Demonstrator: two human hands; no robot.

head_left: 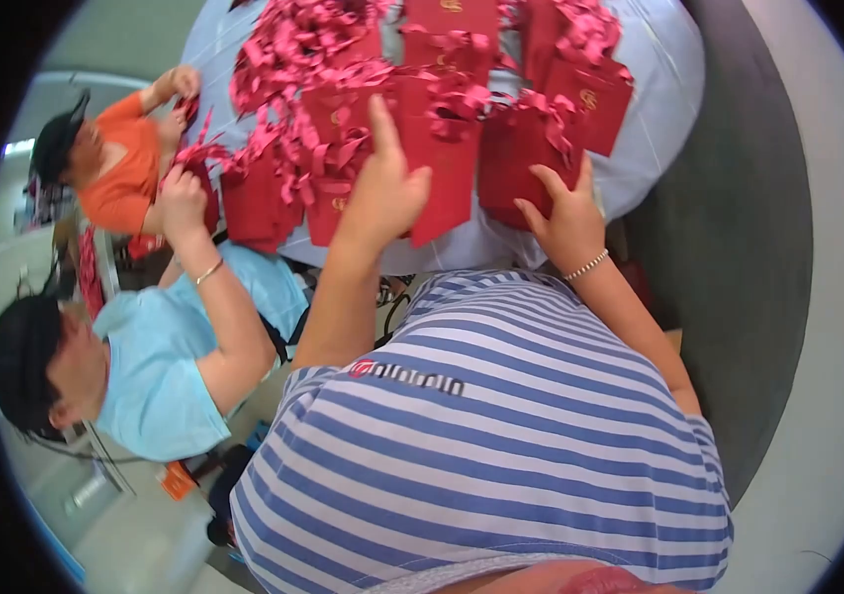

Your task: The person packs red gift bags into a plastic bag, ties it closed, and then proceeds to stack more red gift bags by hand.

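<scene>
Over the front row of red paper gift bags, my left hand (389, 198) is raised with its index finger stretched forward and thumb apart. It holds nothing visible and overlaps a red bag with a gold logo (328, 203) and a plain-faced bag (445, 173). My right hand (568, 216), with a beaded bracelet, has its fingers spread at the lower right edge of another red bag (516, 163). Its fingertips overlap this bag's face, and pink-red ribbon loops (553, 117) lie across the bag's top.
Many more ribboned bags (308, 49) cover the round table with its pale cloth (664, 69). On the left, a person in light blue (160, 366) holds a ribboned bag. Beyond sits a person in orange (125, 168), hands at the table edge.
</scene>
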